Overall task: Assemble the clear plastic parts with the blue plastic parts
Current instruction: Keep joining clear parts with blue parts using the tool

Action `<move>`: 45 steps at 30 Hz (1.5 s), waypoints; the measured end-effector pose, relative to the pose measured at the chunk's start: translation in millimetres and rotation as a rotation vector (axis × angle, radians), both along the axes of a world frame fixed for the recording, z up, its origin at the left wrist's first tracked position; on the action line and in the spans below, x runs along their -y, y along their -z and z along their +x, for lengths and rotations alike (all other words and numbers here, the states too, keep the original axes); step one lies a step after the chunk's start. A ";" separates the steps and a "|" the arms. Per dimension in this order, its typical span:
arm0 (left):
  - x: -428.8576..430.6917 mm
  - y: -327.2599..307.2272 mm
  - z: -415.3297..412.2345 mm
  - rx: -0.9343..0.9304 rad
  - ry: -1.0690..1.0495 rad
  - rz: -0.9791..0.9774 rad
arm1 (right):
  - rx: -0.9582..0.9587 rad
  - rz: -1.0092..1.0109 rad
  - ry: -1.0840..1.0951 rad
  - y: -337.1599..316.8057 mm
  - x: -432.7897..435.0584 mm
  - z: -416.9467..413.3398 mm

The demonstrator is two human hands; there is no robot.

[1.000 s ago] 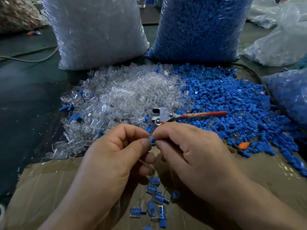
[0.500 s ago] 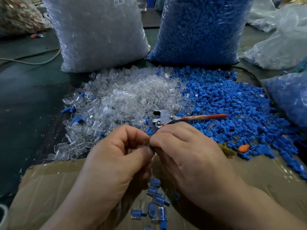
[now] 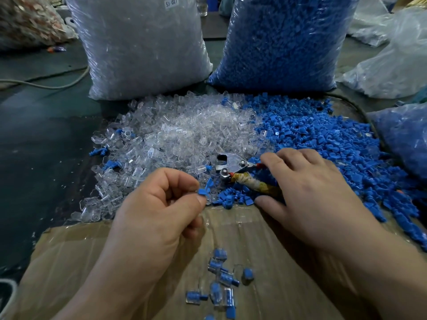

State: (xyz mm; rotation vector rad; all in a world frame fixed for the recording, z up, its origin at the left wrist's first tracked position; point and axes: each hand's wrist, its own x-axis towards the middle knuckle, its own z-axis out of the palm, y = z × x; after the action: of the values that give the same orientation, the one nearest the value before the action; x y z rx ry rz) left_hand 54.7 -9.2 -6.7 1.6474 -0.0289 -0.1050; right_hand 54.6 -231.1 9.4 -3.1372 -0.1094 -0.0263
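Observation:
A heap of clear plastic parts [image 3: 175, 137] lies left of a heap of blue plastic parts [image 3: 323, 139]. My left hand [image 3: 159, 211] pinches one small blue part [image 3: 203, 191] between thumb and forefinger, above the cardboard. My right hand [image 3: 309, 195] lies over the handles of the metal pliers [image 3: 228, 163] at the seam of the two heaps, fingers spread over them and thumb beside the wrapped handle [image 3: 251, 182]. Several assembled clear-and-blue pieces [image 3: 219, 282] lie on the cardboard between my wrists.
A flattened cardboard sheet [image 3: 76, 250] covers the near floor. A big bag of clear parts [image 3: 143, 45] and a big bag of blue parts [image 3: 284, 40] stand behind the heaps. More plastic bags [image 3: 390, 61] sit at right. A cable [image 3: 46, 85] runs at far left.
My hands were pressed together on one piece; now they have parted. The right hand moved right and forward onto the pliers, while the left hand stays with a blue part.

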 end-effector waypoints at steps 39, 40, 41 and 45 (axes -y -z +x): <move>-1.8 -6.6 -3.7 0.162 0.064 -0.018 | 0.141 0.189 -0.313 -15.2 -5.9 -17.6; -2.1 -6.8 -3.9 0.161 0.062 -0.023 | 0.144 0.195 -0.313 -16.0 -6.1 -17.7; -2.3 -6.8 -3.7 0.158 0.058 -0.033 | 0.147 0.203 -0.316 -16.8 -6.6 -17.6; -1.8 -10.5 -6.0 0.165 0.059 -0.041 | 0.123 0.287 -0.310 -18.3 -6.9 -19.1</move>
State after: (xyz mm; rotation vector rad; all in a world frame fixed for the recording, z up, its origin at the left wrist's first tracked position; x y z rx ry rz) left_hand 48.7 -7.3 3.7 1.6109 -0.2049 -0.0130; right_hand 35.5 -224.2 27.7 -2.7958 -0.5383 -0.2135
